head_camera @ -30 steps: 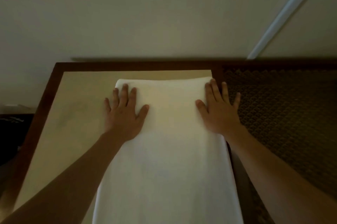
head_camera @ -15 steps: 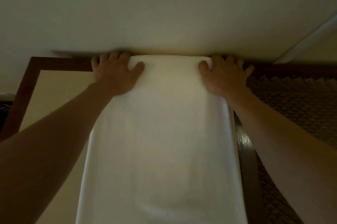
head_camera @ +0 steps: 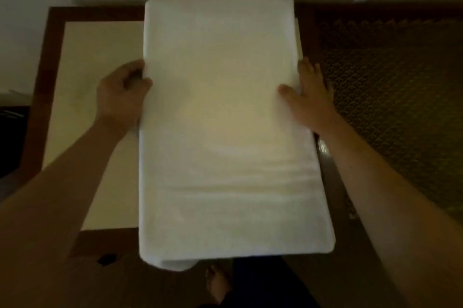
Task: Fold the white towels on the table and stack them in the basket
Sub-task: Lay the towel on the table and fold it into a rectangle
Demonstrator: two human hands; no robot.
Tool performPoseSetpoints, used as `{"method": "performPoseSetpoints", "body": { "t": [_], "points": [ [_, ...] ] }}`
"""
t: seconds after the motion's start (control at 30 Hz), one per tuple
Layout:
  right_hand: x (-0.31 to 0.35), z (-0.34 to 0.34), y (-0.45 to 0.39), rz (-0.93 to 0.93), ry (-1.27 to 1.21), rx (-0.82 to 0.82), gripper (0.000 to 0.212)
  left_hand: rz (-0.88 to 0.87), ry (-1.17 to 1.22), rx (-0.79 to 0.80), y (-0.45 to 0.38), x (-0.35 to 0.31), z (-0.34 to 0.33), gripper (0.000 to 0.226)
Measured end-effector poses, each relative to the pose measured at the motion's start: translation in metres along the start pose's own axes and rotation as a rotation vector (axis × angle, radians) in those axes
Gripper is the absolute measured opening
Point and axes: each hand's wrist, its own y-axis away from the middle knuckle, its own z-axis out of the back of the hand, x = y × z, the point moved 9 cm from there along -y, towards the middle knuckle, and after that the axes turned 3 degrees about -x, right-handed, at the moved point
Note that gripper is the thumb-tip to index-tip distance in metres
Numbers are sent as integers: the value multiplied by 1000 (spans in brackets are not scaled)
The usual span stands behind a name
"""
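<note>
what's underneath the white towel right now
The white towel lies on the table, its near end hanging past the edge. The left hand grips its left edge, fingertips hidden beneath. Anything else underneath is covered.

Both hands (head_camera: 122, 92) (head_camera: 309, 97) hold the folded towel's (head_camera: 225, 120) sides.

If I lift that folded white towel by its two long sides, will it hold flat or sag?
The white towel will probably sag: its near end already droops, rounded, past the table edge. Folded layers suggest some heft. Left hand grips one side; right hand lies flat.
</note>
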Motion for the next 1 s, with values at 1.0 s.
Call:
{"method": "performPoseSetpoints", "body": {
  "t": [1.0],
  "points": [
    [-110,-40,337,-237,-702,-319,15,644,613,187,343,126,17,36]
  ]
}}
